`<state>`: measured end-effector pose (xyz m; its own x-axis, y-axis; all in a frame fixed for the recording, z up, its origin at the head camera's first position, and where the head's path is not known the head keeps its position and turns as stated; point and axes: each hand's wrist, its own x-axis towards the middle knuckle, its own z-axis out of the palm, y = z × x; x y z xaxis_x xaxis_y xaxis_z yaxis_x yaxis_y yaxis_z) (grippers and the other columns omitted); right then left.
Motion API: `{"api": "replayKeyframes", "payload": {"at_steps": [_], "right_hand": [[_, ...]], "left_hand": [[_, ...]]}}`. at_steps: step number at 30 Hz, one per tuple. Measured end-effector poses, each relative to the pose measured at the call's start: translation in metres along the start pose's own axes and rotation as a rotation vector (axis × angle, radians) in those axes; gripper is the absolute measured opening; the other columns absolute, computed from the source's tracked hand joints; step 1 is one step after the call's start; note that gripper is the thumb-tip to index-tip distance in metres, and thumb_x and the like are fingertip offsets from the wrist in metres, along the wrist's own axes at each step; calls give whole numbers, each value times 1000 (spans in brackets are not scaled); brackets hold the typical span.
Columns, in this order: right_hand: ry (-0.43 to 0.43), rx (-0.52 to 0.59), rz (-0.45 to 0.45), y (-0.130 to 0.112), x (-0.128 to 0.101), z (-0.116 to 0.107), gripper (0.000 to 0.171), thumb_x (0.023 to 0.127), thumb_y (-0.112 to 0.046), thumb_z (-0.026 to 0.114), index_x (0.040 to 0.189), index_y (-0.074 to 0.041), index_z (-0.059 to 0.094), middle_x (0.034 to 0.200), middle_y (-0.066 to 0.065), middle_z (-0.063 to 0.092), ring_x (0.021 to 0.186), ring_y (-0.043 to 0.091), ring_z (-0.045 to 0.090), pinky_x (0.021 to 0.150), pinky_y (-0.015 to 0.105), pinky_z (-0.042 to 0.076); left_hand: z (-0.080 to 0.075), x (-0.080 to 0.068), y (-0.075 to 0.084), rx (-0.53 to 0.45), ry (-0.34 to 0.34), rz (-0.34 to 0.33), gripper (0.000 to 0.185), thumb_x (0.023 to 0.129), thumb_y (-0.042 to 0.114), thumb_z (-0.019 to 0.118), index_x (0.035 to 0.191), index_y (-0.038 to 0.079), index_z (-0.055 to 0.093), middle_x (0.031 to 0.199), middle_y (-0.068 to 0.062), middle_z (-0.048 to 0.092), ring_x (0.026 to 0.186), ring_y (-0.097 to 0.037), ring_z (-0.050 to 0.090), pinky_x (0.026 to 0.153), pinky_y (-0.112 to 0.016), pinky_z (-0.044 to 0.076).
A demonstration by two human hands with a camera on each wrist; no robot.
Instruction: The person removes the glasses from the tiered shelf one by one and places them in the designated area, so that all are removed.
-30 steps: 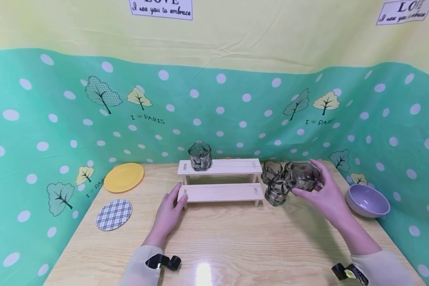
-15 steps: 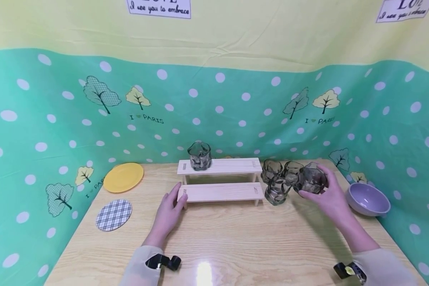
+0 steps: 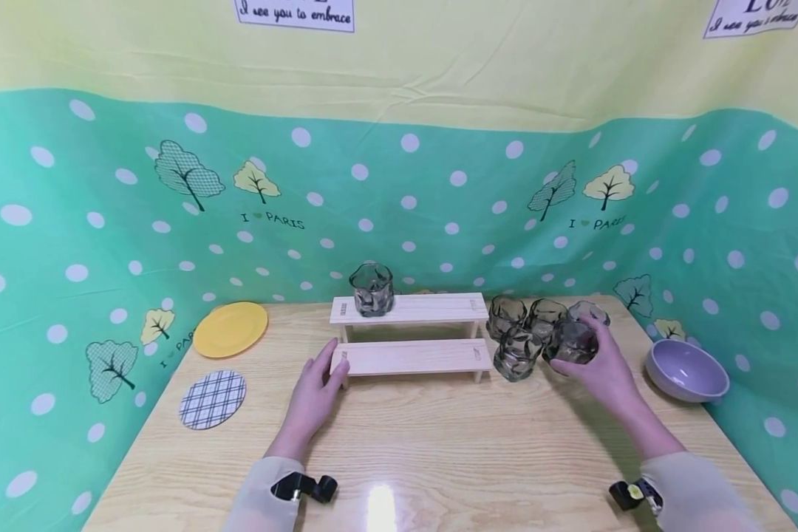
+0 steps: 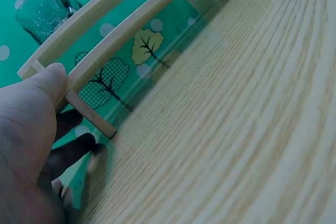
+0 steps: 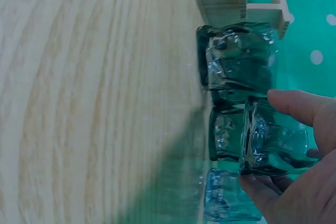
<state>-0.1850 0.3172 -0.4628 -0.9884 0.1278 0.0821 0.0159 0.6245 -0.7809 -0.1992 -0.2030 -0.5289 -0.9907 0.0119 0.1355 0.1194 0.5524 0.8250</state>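
Note:
My right hand [image 3: 608, 369] grips a smoky grey, wavy-sided drinking glass [image 3: 572, 343] at the right of the table. In the right wrist view this glass [image 5: 275, 142] hangs raised above the tabletop, thumb on one side and fingers on the other. Several similar glasses stand close by, including a front glass [image 3: 516, 356] and a paler one [image 3: 592, 310] behind the held glass. My left hand [image 3: 311, 403] holds the left end of a two-tier wooden rack [image 3: 412, 357], thumb on the lower board [image 4: 131, 30] and fingers around its end. One glass [image 3: 372, 292] stands upright on the upper tier's left end.
A purple bowl [image 3: 686, 371] sits at the right edge, beside my right forearm. To the left lie a yellow plate [image 3: 230, 329] and a round checked coaster [image 3: 213, 400]. A green dotted cloth [image 3: 432, 214] hangs close behind and along both sides of the wooden table [image 3: 432, 451].
My right hand has carried its glass to the right, away from the rack, then slightly nearer to me. The paler glass behind now shows more. My left hand has stayed on the rack.

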Motion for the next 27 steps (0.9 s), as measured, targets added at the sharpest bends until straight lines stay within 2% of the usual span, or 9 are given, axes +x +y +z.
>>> {"api": "replayKeyframes", "payload": {"at_steps": [6, 13, 23, 27], "right_hand": [[-19, -25, -21, 7, 5, 5, 121, 87, -16, 97, 176, -4, 15, 171, 41, 25, 148, 68, 32, 116, 87, 28], [-36, -63, -37, 12, 8, 11, 113, 87, -18, 96, 171, 3, 23, 161, 44, 36, 141, 65, 43, 116, 83, 34], [-52, -49, -35, 19, 13, 17, 113, 87, -17, 97, 171, 3, 23, 171, 42, 20, 153, 66, 26, 120, 84, 27], [-52, -42, -32, 21, 14, 17, 114, 87, -17, 97, 171, 2, 23, 172, 42, 17, 153, 67, 24, 119, 85, 26]], "left_hand": [[1, 0, 0, 4, 1, 2, 70, 116, 50, 54, 173, 11, 38, 172, -14, 45, 163, -54, 19, 137, -60, 10], [1, -1, -1, 4, 3, -5, 70, 116, 52, 54, 173, 14, 38, 172, -14, 44, 163, -55, 18, 137, -61, 11], [1, -1, 0, -8, 7, -1, 69, 116, 48, 55, 173, 13, 39, 170, -14, 47, 164, -53, 18, 137, -59, 10], [1, -1, 1, -11, 11, 3, 67, 116, 45, 56, 172, 11, 40, 170, -14, 48, 163, -55, 18, 137, -60, 10]]}}
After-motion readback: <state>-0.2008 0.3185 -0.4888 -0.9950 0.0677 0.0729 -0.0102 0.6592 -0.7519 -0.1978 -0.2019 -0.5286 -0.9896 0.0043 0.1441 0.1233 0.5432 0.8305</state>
